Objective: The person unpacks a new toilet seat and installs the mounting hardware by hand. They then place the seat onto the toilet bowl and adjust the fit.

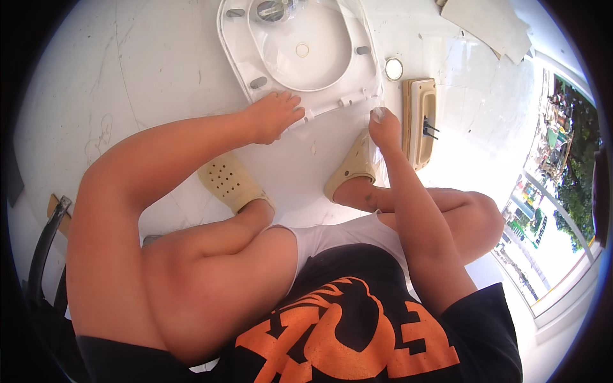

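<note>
A white toilet seat (357, 73) lies on the floor in front of me, its hinge edge toward me, with clear plastic over it. My left hand (276, 117) is closed at the left part of that hinge edge, fingers curled over it. To the right, my right hand (385, 129) pinches a bit of clear plastic film (378, 115) just off the seat's near right corner. More of this film seems to hang down beside my right shoe. A small clear bag of metal fittings (273, 10) rests on the far part of the seat.
My beige clogs (233, 180) stand either side, close to the seat. Right of it are a round, pale disc (394, 68) and a tan tray-like piece (426, 99) with black prongs. Flat cardboard (485, 25) lies far right. A black curved frame (41, 249) stands at left.
</note>
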`<act>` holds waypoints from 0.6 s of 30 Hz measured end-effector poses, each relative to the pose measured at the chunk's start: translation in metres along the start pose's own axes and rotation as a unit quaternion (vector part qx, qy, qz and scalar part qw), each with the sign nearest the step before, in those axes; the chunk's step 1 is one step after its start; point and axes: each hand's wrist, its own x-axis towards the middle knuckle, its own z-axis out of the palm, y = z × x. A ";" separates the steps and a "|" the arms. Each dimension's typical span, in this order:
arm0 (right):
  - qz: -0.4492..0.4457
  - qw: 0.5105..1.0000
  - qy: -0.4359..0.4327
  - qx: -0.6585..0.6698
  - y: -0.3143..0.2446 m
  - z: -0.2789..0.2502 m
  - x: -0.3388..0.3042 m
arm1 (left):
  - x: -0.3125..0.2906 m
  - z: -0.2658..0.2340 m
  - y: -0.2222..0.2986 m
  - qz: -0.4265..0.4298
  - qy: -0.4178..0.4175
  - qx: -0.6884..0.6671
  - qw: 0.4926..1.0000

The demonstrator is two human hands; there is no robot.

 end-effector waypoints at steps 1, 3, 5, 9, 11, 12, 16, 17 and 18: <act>-0.001 1.000 -0.019 -0.007 -0.001 0.001 -0.002 | 0.000 0.000 0.000 -0.001 0.000 0.001 1.000; 0.009 0.999 -0.037 -0.020 -0.007 0.001 -0.002 | -0.002 -0.001 0.001 0.002 0.008 0.007 1.000; 0.013 0.996 -0.035 0.082 -0.024 -0.003 0.001 | -0.001 -0.006 0.002 -0.004 0.004 -0.003 1.000; 0.130 0.896 -0.057 0.421 -0.091 -0.037 0.018 | 0.003 -0.029 0.012 -0.056 0.017 -0.209 0.976; 0.157 0.803 -0.021 0.574 -0.135 -0.060 0.025 | 0.011 -0.047 0.019 -0.104 -0.001 -0.441 0.892; 0.129 0.752 -0.026 0.646 -0.155 -0.073 0.027 | 0.015 -0.055 0.020 -0.113 -0.032 -0.592 0.797; 0.094 0.572 -0.011 0.815 -0.219 -0.105 0.032 | 0.016 -0.082 0.027 -0.106 -0.055 -0.880 0.461; 0.083 0.560 -0.017 0.824 -0.228 -0.109 0.033 | 0.014 -0.088 0.027 -0.100 -0.039 -0.902 0.419; 0.075 0.548 -0.022 0.833 -0.234 -0.111 0.034 | 0.012 -0.094 0.024 -0.094 -0.019 -0.928 0.360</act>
